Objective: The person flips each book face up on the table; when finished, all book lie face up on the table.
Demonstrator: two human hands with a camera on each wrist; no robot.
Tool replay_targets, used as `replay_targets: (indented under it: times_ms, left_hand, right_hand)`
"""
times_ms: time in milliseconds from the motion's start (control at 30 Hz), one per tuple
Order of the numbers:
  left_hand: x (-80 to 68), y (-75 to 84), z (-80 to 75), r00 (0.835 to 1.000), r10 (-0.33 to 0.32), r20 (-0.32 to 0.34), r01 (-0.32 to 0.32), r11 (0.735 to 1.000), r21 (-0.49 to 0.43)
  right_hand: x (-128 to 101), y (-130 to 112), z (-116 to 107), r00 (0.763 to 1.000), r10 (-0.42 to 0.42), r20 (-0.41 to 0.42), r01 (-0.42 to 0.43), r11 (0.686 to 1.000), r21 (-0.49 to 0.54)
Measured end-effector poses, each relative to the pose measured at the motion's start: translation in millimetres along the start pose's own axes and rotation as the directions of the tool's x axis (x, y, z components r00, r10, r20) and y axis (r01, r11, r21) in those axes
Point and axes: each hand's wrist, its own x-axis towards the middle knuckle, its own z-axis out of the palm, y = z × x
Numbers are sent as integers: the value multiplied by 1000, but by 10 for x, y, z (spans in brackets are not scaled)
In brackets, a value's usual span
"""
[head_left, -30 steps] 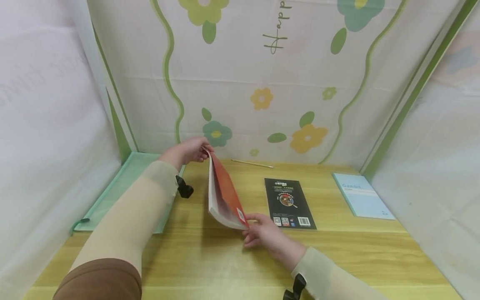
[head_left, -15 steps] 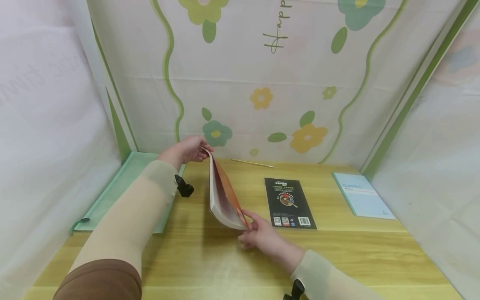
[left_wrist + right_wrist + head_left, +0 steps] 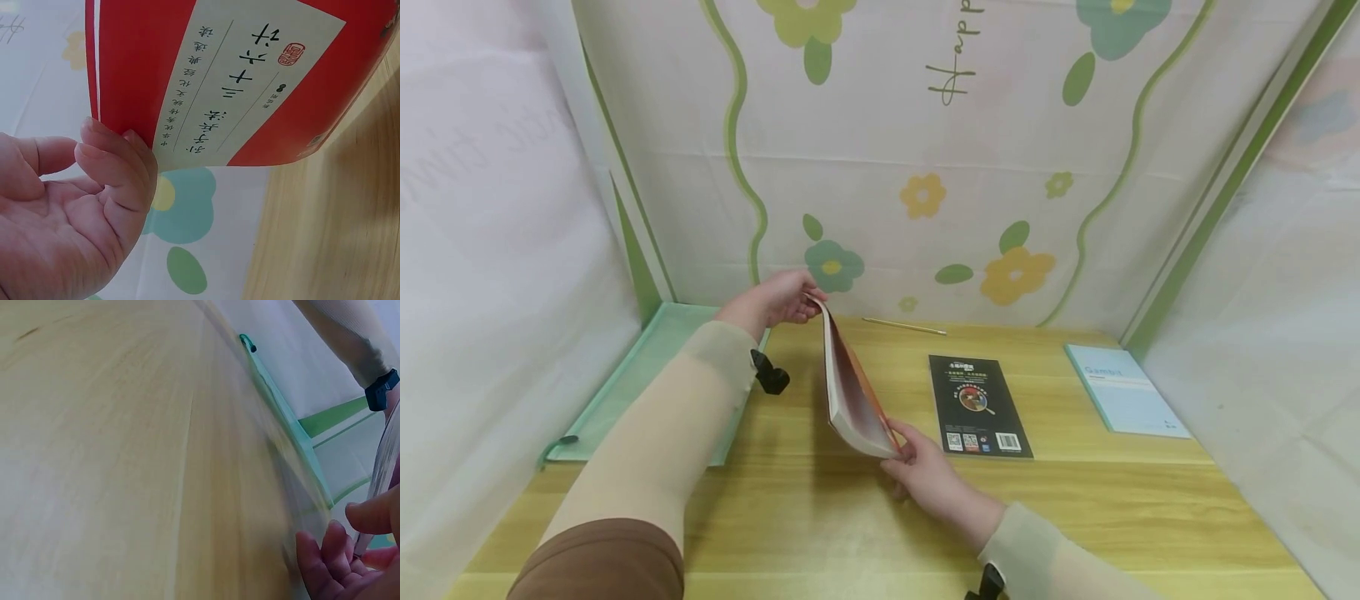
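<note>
Fingers (image 3: 801, 307) pinch red book (image 3: 850, 392) on edge, long axis front-to-back.

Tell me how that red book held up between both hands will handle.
The red book probably flexes: it bows between the left hand and right hand. Likely light, since fingertips carry it. Its glossy-looking cover may slip.

— How many books do we count on the worktop (image 3: 820, 533)?
— Three: one red book (image 3: 850, 392), one black book (image 3: 977, 407), one pale blue notebook (image 3: 1123, 390).
— What else do we have?
— One green folder (image 3: 625, 387), one pencil (image 3: 904, 327), and two hands.
</note>
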Motion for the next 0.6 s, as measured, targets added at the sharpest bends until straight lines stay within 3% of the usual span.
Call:
replay_targets:
  times_ms: [167,467,600]
  left_hand:
    - [-15,12,-6,1000,15,12,-15,1000,0]
    - [-55,41,-35,988,99,118,-97,995,-26]
    - [-39,31,-29,985,125,121,-125,992,-5]
  right_hand:
    - [-12,-1,3,1000,5,7,-5,1000,-5]
    - [-62,-9,7,999,-29,15,29,999,35]
    - [-65,-6,7,999,-42,9,42,998,46]
